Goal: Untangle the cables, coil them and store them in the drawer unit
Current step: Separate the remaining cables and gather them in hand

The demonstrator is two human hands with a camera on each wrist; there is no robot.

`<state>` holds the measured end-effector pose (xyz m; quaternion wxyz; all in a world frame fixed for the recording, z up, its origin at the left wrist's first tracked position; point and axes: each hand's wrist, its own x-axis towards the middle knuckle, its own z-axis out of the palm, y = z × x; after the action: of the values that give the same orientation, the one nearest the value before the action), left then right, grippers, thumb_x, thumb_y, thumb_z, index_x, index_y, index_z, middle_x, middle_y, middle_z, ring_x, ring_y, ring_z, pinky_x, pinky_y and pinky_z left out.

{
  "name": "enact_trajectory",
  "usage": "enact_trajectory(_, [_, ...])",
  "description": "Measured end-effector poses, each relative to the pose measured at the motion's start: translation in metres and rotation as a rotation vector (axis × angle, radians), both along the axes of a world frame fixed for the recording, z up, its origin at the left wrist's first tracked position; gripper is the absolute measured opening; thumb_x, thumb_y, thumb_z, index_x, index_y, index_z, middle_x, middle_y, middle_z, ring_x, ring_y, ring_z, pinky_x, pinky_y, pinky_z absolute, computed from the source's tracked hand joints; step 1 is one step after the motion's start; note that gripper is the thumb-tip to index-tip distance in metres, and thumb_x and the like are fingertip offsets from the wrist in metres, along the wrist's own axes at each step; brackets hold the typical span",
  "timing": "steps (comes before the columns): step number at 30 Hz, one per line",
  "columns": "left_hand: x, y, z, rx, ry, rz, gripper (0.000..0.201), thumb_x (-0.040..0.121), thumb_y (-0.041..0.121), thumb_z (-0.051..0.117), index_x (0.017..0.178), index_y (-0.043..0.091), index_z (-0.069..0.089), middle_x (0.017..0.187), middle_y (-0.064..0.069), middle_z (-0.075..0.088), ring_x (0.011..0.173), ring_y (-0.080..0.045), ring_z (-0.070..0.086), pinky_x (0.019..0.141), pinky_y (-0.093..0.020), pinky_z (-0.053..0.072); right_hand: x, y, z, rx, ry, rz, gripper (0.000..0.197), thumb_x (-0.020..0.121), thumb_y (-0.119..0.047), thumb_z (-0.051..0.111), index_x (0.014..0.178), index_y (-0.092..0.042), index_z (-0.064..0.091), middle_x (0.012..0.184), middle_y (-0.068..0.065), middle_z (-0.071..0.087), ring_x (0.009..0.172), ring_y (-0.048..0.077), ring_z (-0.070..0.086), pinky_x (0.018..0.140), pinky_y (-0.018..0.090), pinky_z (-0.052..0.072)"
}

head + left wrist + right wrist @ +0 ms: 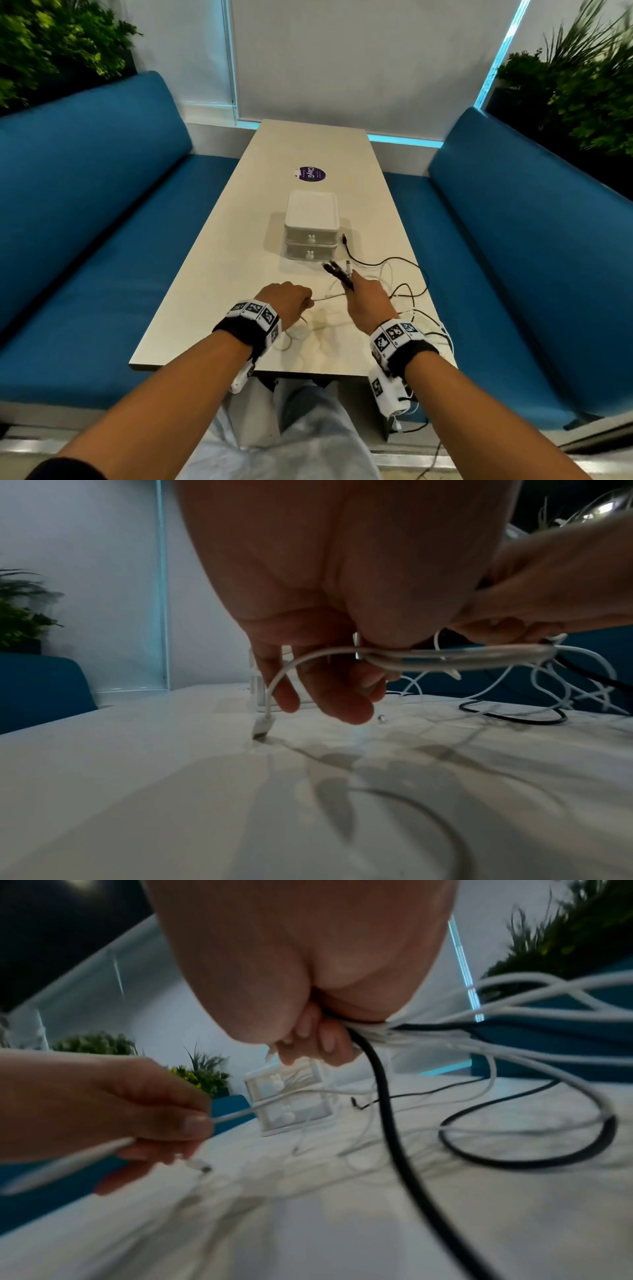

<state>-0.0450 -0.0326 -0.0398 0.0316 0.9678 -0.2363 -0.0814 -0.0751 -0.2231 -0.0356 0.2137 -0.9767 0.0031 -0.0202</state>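
Nearest, at 6 o'clock in the head view, both forearms reach over the pale, smooth counter (pixel 219 240), each wrist wrapped in a black band with square-patterned markers. The left hand (pixel 286 303) is curled, pinching a thin white cable (pixel 329 296) between thumb and fingers. The left wrist view adds what the head view hides: that cable arcs down from the fingers and its flat plug (pixel 263 725) hangs with its tip at the counter surface. The right hand (pixel 368 301), just to its 3 o'clock, is closed around a bundle of cables (pixel 404 1034), white and black together; several plug ends (pixel 339 269) stick out past its fingers toward 12 o'clock. The right wrist view shows a thick, glossy black cable (pixel 387 1096) dropping from that grip and looping across the counter. Loose strands sprawl at 3 o'clock, some over the counter edge. Farther, at 12 o'clock, stands the drawer unit (pixel 311 228): white, boxy plastic, two stacked drawers, both closed, with small rabbit-shaped knobs. Beyond it lies a round purple sticker (pixel 311 173). Blue cushioned benches (pixel 85 205) flank both sides.
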Motion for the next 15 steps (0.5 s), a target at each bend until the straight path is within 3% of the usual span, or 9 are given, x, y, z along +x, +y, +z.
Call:
enact_trajectory(5, [-0.001,-0.013,-0.002,-0.054,-0.042,-0.025,0.038,0.104,0.045,0.034,0.113,0.021,0.061,0.099,-0.01,0.067,0.085,-0.031,0.064,0.069,-0.035,0.048,-0.007,0.021,-0.011,0.116,0.101,0.136,0.025,0.1,-0.025,0.044,0.11,-0.007,0.057,0.101,0.019,0.065,0.088,0.034,0.06,0.068,0.032,0.039])
enact_trajectory(8, [-0.002,-0.01,-0.005,0.015,-0.083,-0.059,0.037,0.103,0.046,0.034,0.112,0.021,0.06,0.098,-0.009,0.068,0.084,-0.032,0.064,0.072,-0.036,0.047,-0.005,0.017,-0.012,0.12,0.146,0.135,0.025,0.1,-0.026,0.045,0.112,-0.009,0.06,0.102,0.016,0.066,0.09,0.032,0.06,0.071,0.032,0.041])
enact_trajectory(12, [-0.004,-0.002,-0.009,0.144,-0.066,-0.055,0.018,0.102,0.029,0.04,0.106,0.022,0.056,0.103,-0.006,0.067,0.095,-0.029,0.061,0.085,-0.037,0.037,-0.001,0.001,-0.009,-0.018,0.153,0.104,0.022,0.1,-0.027,0.045,0.111,-0.012,0.057,0.101,0.015,0.064,0.088,0.033,0.061,0.069,0.034,0.045])
enact_trajectory(15, [-0.007,0.02,-0.011,0.243,0.008,0.01,0.018,0.096,0.017,0.041,0.108,0.019,0.055,0.108,-0.007,0.063,0.1,-0.029,0.06,0.1,-0.044,0.033,0.002,-0.031,-0.006,-0.104,0.145,-0.045,0.023,0.101,-0.025,0.043,0.115,-0.011,0.055,0.1,0.016,0.064,0.086,0.033,0.063,0.066,0.033,0.043])
